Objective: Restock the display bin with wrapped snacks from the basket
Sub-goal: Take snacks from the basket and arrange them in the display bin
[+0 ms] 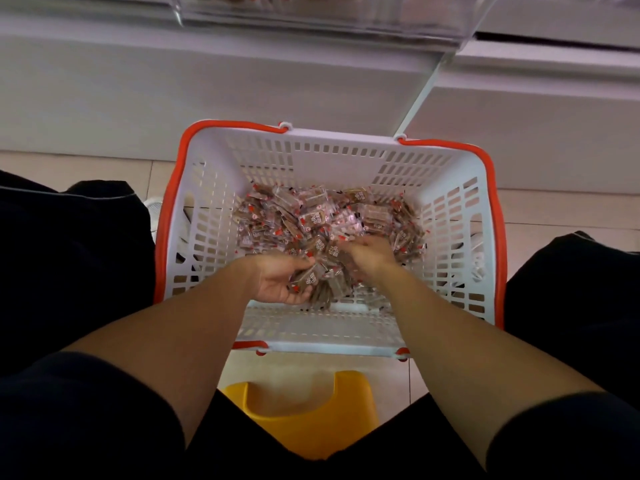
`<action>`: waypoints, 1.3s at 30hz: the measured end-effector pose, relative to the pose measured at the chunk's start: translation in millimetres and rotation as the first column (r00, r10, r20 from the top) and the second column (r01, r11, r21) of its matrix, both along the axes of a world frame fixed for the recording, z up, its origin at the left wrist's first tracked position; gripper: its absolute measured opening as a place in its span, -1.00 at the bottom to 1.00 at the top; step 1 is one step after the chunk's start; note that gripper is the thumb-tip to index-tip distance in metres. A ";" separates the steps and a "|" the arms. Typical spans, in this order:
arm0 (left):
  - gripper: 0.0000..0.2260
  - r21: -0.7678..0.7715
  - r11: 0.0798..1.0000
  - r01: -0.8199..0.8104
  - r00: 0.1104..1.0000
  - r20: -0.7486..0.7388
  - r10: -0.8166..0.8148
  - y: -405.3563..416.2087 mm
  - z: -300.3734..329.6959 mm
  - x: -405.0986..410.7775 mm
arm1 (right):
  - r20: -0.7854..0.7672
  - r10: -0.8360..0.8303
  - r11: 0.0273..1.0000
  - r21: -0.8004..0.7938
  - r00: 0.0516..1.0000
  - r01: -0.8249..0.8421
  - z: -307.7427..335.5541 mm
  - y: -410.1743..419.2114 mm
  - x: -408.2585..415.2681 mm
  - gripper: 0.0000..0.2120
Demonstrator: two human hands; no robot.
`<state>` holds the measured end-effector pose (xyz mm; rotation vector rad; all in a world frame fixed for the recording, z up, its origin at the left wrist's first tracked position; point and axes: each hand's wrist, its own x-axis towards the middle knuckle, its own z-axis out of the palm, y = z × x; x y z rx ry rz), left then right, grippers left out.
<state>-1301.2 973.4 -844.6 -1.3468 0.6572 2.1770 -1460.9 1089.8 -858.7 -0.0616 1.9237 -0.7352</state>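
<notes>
Wrapped snacks (pixel 322 216): loose heap in white basket (pixel 460 237) with orange rim, on tiled floor. Left hand (pixel 277 284) palm-up, cupped under a bunch of packets; right hand (pixel 369 252) curled over the same bunch, pinching. Risk: slippery wrappers, overfull handful, likely spill through fingers or past the basket rim on lifting. Display bin (pixel 325 19): clear plastic, up at frame top, well apart from the basket, contents blurred. White cabinet front (pixel 173 91) between basket and bin. Yellow stool (pixel 304 407) below.
</notes>
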 end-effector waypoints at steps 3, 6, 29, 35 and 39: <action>-0.83 0.008 0.999 -0.037 0.999 0.002 0.037 2.7 -2.6 -0.1 | -0.206 0.111 0.990 0.104 0.972 -0.091 -17.8 -2.9 3.1 -0.69; -0.83 0.012 0.997 -0.076 0.997 -0.016 0.076 4.1 -5.8 -2.1 | -0.249 0.174 0.975 0.178 0.953 -0.132 -28.8 -13.5 12.0 -0.59; -0.60 0.004 0.951 -0.310 0.920 -0.253 0.301 -22.9 43.1 -17.4 | 0.119 0.355 0.886 -0.361 0.927 -0.292 96.8 -20.6 -51.6 -0.88; -0.50 0.050 0.913 -0.405 0.861 -0.317 0.399 -23.9 54.2 -14.3 | 0.328 0.111 0.878 -0.475 0.938 0.062 102.2 -14.6 -38.4 -0.90; -0.57 0.176 0.911 -0.374 0.812 -0.411 0.413 -20.7 66.2 -20.4 | 0.361 0.049 0.858 -0.493 0.931 0.146 98.0 -24.4 -17.2 -0.91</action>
